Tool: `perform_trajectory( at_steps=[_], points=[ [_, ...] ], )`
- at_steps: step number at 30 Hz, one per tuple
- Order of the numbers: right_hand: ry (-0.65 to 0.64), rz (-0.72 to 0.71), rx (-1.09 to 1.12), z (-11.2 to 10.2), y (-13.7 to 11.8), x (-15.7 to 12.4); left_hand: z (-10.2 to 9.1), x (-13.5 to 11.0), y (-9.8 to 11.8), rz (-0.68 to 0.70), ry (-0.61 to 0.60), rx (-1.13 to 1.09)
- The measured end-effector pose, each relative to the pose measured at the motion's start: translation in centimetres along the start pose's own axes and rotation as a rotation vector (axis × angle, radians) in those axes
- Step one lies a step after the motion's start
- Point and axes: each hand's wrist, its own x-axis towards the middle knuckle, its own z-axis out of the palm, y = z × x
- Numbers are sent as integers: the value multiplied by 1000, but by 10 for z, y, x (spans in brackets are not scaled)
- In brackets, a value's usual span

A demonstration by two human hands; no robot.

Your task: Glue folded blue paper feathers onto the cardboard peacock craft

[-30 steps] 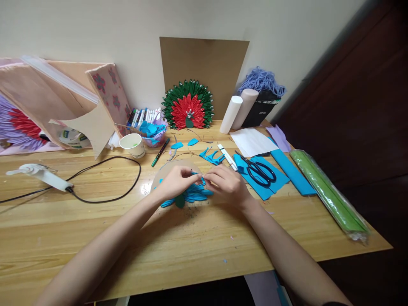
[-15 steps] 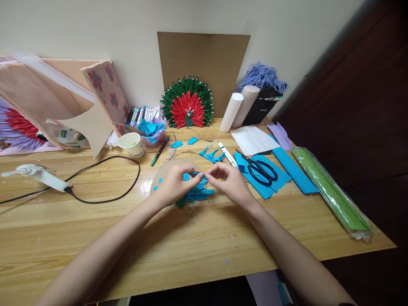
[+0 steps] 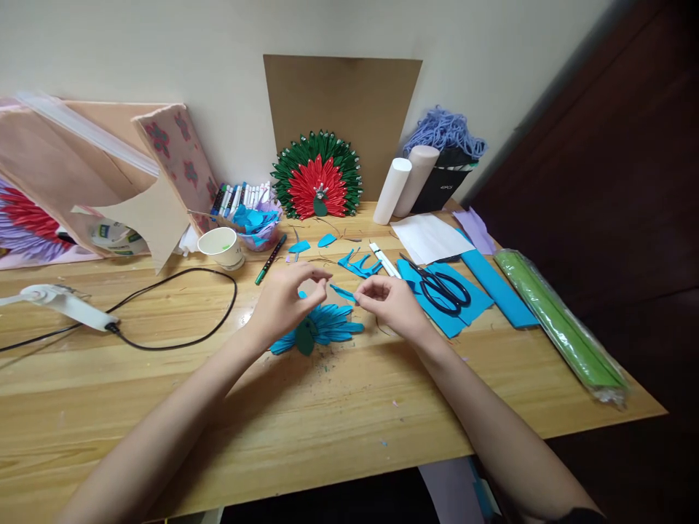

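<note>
Between the finger and thumb of my right hand is one end of a narrow folded blue paper petal, which points to the left. My left hand is just left of the petal's free tip, thumb and fingers apart, with nothing seen in it. Below both hands lies a blue paper peacock of layered petals, with a dark green body piece at its lower middle. My left hand hides part of its left side.
Black-handled scissors lie on blue paper sheets at the right. Behind are a green marker, a paper cup and a finished red and green peacock. A glue gun-like white tool with a black cable is at left.
My left hand has let go of the petal and moved slightly left, its fingers opening. The petal stays in my right hand. More of the blue peacock shows beneath.
</note>
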Motion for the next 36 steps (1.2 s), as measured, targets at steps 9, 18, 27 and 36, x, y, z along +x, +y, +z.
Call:
perform_trajectory(
  at_steps=[9, 18, 27, 36],
  points=[
    [-139, 65, 126, 4, 1, 0, 13, -4, 8, 346, -143, 262],
    [-141, 61, 108, 4, -5, 1, 12, -5, 4, 393, -129, 401],
    [81, -481, -347, -3, -11, -7, 13, -6, 2, 342, -121, 276],
    [161, -760, -600, -1, -7, -7, 15, -4, 6, 310, -108, 253]
  ],
)
